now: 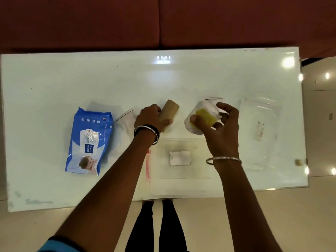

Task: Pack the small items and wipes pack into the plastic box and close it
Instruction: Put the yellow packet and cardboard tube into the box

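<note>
A clear plastic box stands open at the table's near edge, with a small white folded piece lying inside it. Just beyond the box, my left hand grips a brown cardboard tube. My right hand holds a clear pouch with a yellow item in it above the box's far right corner. The blue wipes pack lies flat at the left. The clear lid rests at the right of the table. Another clear pouch lies between the wipes pack and my left hand.
The white glossy table is bare across its far half. A reddish strip lies along the box's left side. A dark red sofa runs behind the table. My legs stand at the near edge below the box.
</note>
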Tool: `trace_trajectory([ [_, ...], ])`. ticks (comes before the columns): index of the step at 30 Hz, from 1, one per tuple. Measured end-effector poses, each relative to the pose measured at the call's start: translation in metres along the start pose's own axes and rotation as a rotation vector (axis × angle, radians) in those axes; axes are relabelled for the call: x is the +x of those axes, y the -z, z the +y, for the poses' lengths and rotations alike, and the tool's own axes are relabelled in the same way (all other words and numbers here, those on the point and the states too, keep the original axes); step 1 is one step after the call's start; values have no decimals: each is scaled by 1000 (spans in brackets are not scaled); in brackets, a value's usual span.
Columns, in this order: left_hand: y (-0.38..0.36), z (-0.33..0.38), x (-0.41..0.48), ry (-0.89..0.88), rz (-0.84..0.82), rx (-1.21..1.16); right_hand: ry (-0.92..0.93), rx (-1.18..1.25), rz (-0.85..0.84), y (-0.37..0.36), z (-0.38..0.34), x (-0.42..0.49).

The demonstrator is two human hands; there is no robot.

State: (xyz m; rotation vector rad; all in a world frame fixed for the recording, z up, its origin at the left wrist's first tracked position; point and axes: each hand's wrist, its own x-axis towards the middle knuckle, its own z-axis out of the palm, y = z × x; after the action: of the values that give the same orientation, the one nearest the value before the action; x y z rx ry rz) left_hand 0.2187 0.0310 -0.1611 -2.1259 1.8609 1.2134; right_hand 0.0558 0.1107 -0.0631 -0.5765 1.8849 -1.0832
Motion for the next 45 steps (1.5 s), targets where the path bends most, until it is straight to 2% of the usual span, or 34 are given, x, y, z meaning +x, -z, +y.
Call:
trace_trajectory([
  [3, -4, 1, 2, 0, -19, 6, -80, 84, -131, 15, 15, -30],
  [6, 1, 1, 0, -14, -23, -26, -202, 42, -207, 17, 39, -52],
  [10, 23, -6, -18, 71, 70, -334, -344, -109, -315, 3, 67, -62],
  [12, 35, -16, -36, 139, 62, -526, -402, -158, -306, -7, 79, -59],
  [16, 46, -39, -79, 226, -73, -815, -408, -271, -258, -33, 94, -49],
  [21, 52, -56, -117, 267, -34, -1022, -410, -347, -186, -58, 100, -48],
  [27, 53, -64, -138, 194, -110, -950, -346, -435, -103, -67, 103, -51],
  [32, 45, -68, -152, 160, -212, -748, -342, -480, -141, -64, 103, -52],
  [37, 39, -60, -160, 78, -195, -511, -296, -302, -13, -43, 85, -72],
  [39, 36, -54, -166, 47, -188, -420, -322, -113, -107, -29, 72, -86],
  [41, 29, -46, -175, 1, -184, -345, -338, 81, -338, -14, 63, -100],
  [43, 22, -39, -183, -56, -178, -287, -313, 87, -501, -3, 59, -112],
  [45, 16, -37, -190, -88, -226, -290, -253, -22, -521, 4, 60, -117],
])
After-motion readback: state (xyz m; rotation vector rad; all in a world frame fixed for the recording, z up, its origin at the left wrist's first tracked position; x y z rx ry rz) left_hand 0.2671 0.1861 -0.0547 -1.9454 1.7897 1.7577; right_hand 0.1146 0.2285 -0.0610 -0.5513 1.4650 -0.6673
